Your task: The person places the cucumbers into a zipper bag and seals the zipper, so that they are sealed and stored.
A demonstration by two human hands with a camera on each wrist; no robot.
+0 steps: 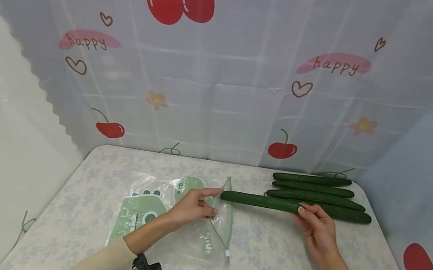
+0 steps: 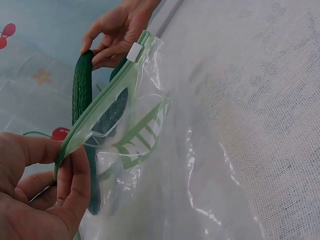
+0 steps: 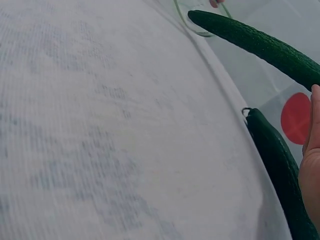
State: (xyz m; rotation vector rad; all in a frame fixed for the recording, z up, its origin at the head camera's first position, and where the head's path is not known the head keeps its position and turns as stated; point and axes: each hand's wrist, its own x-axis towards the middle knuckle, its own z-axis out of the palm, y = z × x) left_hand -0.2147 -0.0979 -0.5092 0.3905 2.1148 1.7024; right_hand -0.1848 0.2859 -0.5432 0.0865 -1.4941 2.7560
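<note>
A clear zip bag [image 1: 180, 247] with green printing lies on the table, its mouth spread toward the right. My left hand [image 1: 188, 207] pinches the green zip edge [image 2: 95, 112] between thumb and fingers, as the left wrist view shows. Pinched near its right end, a long dark green cucumber [image 1: 259, 201] is held by my right hand [image 1: 320, 231]. It lies level in the head view, with its left tip at the bag's mouth near my left fingertips. Whether that tip is inside the bag, I cannot tell. A white slider [image 2: 134, 52] sits at one end of the zip.
Several more cucumbers [image 1: 311, 188] lie side by side at the back right of the table [image 1: 263, 267], partly behind my right hand. A curtain [image 1: 221, 107] printed with cherries hangs behind the table, and similar sheets flank both sides.
</note>
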